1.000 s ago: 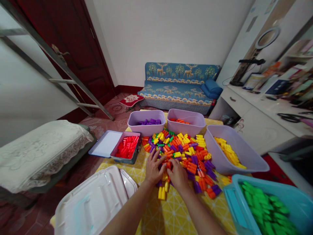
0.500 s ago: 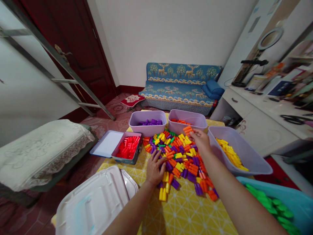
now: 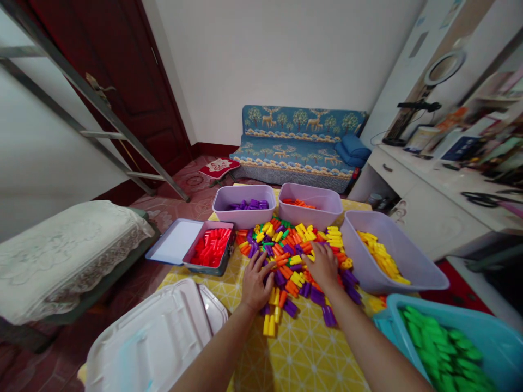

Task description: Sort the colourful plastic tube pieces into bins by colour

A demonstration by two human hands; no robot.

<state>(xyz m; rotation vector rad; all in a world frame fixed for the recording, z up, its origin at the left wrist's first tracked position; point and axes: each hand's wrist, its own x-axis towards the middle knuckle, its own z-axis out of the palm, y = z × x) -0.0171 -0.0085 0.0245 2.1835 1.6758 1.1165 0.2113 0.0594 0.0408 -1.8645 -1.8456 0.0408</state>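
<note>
A heap of mixed plastic building pieces (image 3: 293, 260), in orange, yellow, purple and green, covers the middle of the table. My left hand (image 3: 256, 280) rests at the heap's left edge, fingers spread and touching purple and yellow pieces. Over the heap's right part lies my right hand (image 3: 323, 267), palm down, with fingers apart among orange and yellow pieces; its fingertips are partly hidden. Behind the heap, one lilac bin (image 3: 244, 216) has purple pieces (image 3: 252, 204) and another lilac bin (image 3: 311, 211) has orange pieces (image 3: 299, 203).
An open tin box (image 3: 209, 267) with red pieces stands left. To the right are a lilac bin (image 3: 402, 277) of yellow pieces and a turquoise bin (image 3: 469, 316) of green ones. Stacked white lids (image 3: 151, 332) lie front left. A sofa (image 3: 294, 152) stands by the wall.
My right hand has come down from near the orange bin onto the heap; the orange pieces it held up are no longer seen in it. My left hand stays in place.
</note>
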